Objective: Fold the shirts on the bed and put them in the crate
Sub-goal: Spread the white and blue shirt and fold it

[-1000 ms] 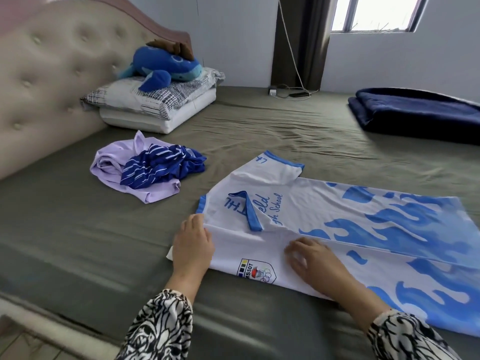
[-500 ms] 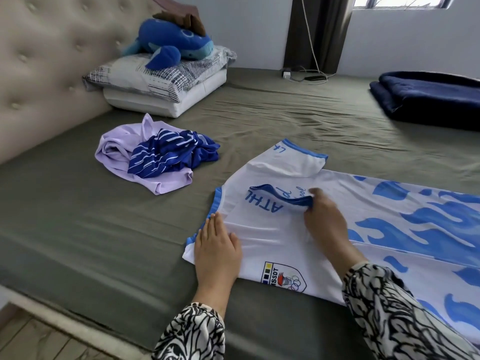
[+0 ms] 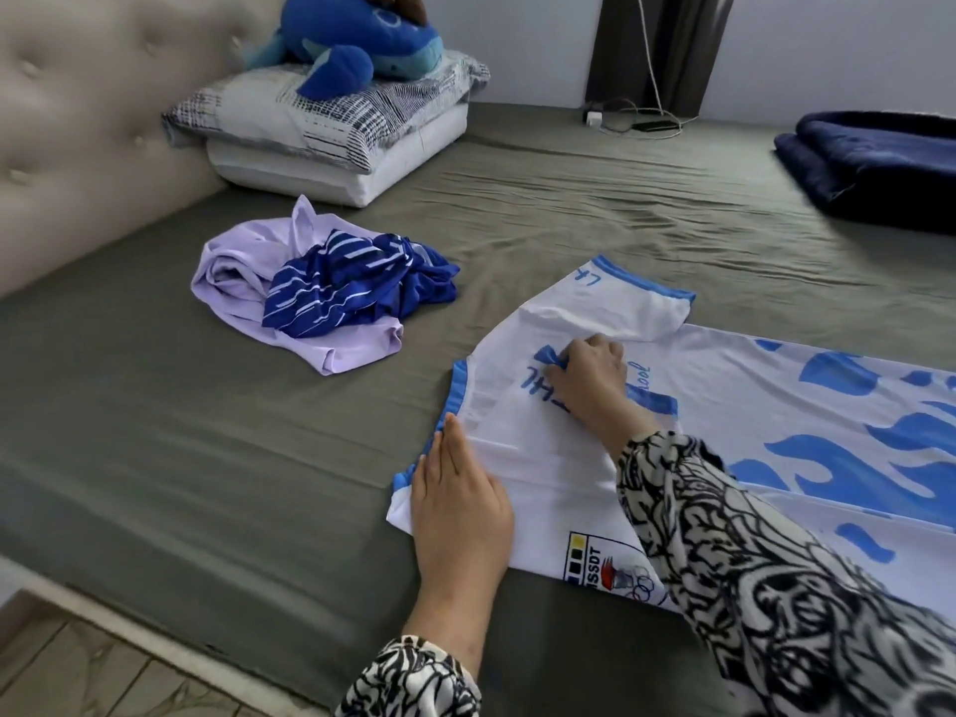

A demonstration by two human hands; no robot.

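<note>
Fabric like this white-and-blue shirt (image 3: 724, 406), spread flat near the front edge of the bed (image 3: 207, 458), looks thin, limp and a little slick, so take it by hems, sleeve edges or the collar rather than mid-panel. Your left hand (image 3: 458, 509) lies flat, fingers straight, pressing the shoulder edge down. Your right hand (image 3: 589, 372) pinches the blue collar (image 3: 548, 357) between curled fingers. No crate is in view.

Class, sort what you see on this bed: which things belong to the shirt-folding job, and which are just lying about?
Job:
white and blue jersey
purple shirt
navy striped shirt
left hand, flat on the jersey
right hand, pinching its collar

Lying about:
blue whale plush
pillows
folded navy blanket
charger cable
</note>
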